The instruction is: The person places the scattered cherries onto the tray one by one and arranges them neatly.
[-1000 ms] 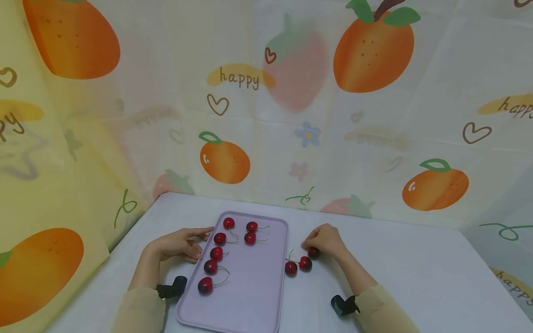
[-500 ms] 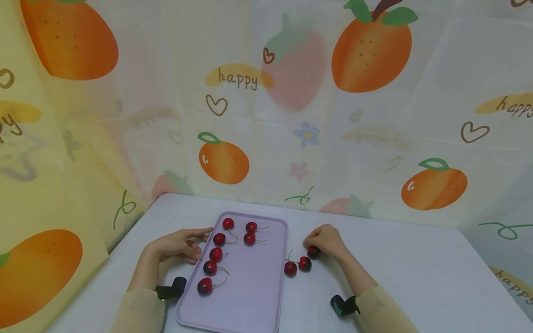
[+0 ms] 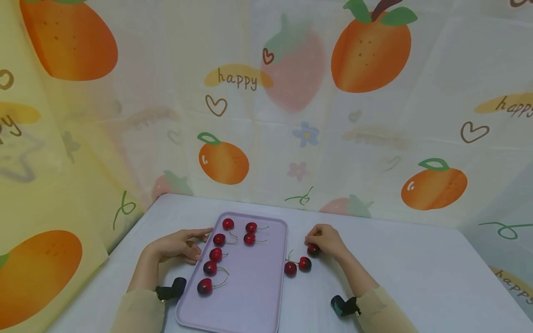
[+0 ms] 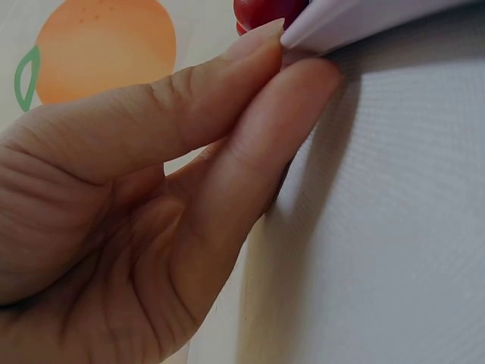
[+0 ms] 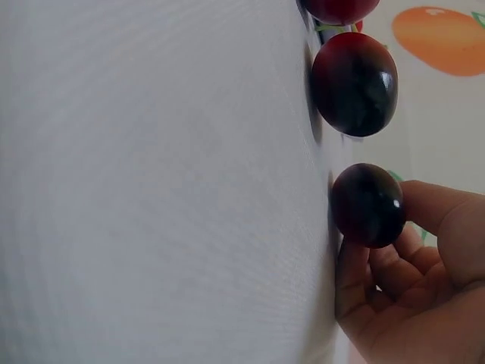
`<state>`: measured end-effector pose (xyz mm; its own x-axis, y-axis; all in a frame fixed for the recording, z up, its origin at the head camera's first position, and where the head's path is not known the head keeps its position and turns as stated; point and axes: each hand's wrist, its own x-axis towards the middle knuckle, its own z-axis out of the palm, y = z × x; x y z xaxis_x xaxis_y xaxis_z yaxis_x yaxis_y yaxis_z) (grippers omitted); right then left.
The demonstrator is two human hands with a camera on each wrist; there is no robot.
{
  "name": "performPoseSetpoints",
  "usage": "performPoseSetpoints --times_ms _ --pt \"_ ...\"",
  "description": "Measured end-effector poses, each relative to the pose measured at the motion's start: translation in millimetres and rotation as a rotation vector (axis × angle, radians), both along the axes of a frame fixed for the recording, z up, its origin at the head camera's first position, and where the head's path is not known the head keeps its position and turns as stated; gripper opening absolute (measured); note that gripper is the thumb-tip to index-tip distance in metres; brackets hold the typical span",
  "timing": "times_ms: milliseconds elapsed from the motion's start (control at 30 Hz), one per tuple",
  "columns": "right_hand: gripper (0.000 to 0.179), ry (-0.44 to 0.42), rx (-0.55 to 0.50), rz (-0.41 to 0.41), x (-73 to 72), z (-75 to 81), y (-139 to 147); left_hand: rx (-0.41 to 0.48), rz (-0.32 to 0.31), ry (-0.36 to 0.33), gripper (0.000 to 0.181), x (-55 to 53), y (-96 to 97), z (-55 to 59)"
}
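My left hand (image 3: 178, 245) pinches the left rim of a lilac tray (image 3: 250, 296); in the left wrist view the thumb lies over the tray's edge (image 4: 364, 26) and a finger lies under it. Several dark red cherries with stems stand in a column along the tray's left side, such as the nearest cherry (image 3: 205, 286). Two more, a back cherry (image 3: 251, 227) and a front cherry (image 3: 249, 239), lie to their right. Just right of the tray, my right hand (image 3: 326, 239) holds a dark cherry (image 5: 368, 205) between thumb and fingers, close over the table.
Two loose cherries, a left one (image 3: 290, 269) and a right one (image 3: 305, 264), lie between the tray and my right hand on the white table (image 3: 416, 273). A fruit-printed curtain (image 3: 283, 152) stands behind the table and on its left.
My right hand has shifted very slightly right, and the cherry at its fingers sits a touch higher in view. The left hand, tray and other cherries stay put.
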<state>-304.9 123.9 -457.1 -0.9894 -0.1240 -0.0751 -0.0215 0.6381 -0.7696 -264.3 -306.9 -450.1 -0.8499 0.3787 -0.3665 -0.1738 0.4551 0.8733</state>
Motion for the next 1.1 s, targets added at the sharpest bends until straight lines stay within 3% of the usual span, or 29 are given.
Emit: performPoseSetpoints --times_ms 167,400,700,1100 --pt "0.014 -0.025 -0.069 -0.01 -2.6 -2.3 2.2 0.002 -0.002 0.002 0.08 0.0 0.1 -0.1" --pt "0.02 -0.005 -0.066 -0.075 -6.0 -4.1 7.8 0.002 -0.006 0.006 0.08 -0.6 -0.8 -1.5" --pt "0.026 -0.042 -0.272 -0.102 -8.7 -4.0 13.5 0.007 0.004 -0.006 0.081 -0.6 -0.5 -2.0" --pt "0.029 -0.078 -0.437 -0.109 -9.3 2.4 10.5 0.006 -0.006 0.008 0.08 -0.8 -1.1 -1.4"
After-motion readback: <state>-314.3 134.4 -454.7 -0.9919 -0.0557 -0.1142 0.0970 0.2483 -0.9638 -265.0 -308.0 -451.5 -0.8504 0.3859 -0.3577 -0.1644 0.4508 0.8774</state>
